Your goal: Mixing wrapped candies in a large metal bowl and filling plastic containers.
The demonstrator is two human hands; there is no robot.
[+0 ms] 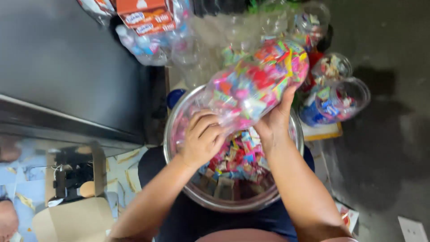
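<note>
Both hands, left hand [201, 136] and right hand [274, 120], grasp a tilted candy-filled clear bag [257, 85] over a metal bowl [233, 202] of sweets.

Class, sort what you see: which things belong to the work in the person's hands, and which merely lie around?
In use:
left hand
right hand
clear plastic bag of colourful wrapped sweets
round shiny metal bowl

Lying about:
clear plastic jars of sweets
orange cardboard carton
open brown cardboard box

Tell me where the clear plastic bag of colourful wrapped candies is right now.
In the head view, the clear plastic bag of colourful wrapped candies sits centre-frame, held by the left hand and right hand, tilted over the round metal bowl.
</note>
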